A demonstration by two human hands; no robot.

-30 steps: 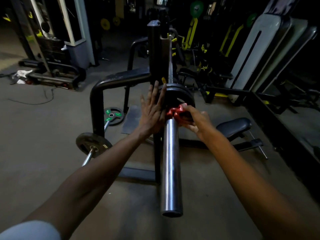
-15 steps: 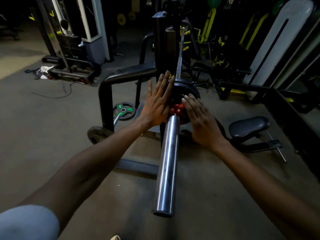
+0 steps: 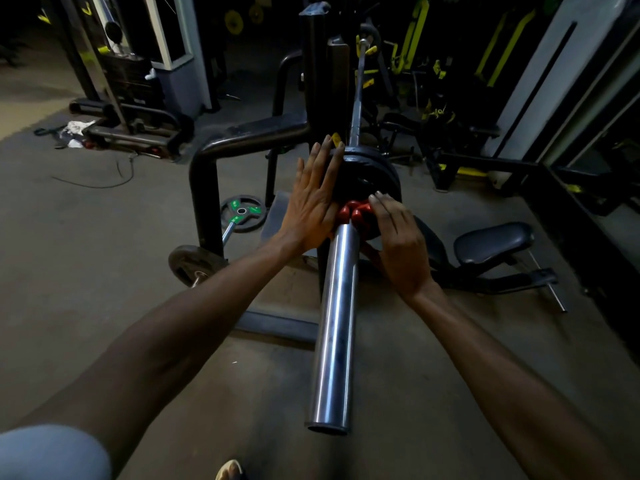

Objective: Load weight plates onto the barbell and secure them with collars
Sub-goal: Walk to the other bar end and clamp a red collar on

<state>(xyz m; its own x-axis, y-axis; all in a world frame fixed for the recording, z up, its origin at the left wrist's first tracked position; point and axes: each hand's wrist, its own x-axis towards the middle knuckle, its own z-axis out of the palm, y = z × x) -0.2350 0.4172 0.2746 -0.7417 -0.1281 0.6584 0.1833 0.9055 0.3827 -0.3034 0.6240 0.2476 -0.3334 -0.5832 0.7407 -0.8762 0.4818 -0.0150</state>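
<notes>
A chrome barbell sleeve (image 3: 334, 327) points toward me from the rack. Black weight plates (image 3: 375, 171) sit on it at its far end. A red collar (image 3: 353, 211) is on the sleeve right against the plates. My left hand (image 3: 313, 199) lies flat with fingers stretched out, pressing on the left face of the plates beside the collar. My right hand (image 3: 401, 244) rests on the right of the collar, fingers extended and touching its red handles; its palm hides part of the collar.
The black rack upright (image 3: 323, 74) and its bent tube frame (image 3: 221, 150) stand just left of the plates. A second barbell with a green-marked plate (image 3: 243, 213) lies on the floor at the left. A padded seat (image 3: 491, 242) sits low at the right.
One second ago my right hand gripped the red collar on the sleeve. It has since opened and now lies over the collar, which sits against the plates. My left hand stayed flat.
</notes>
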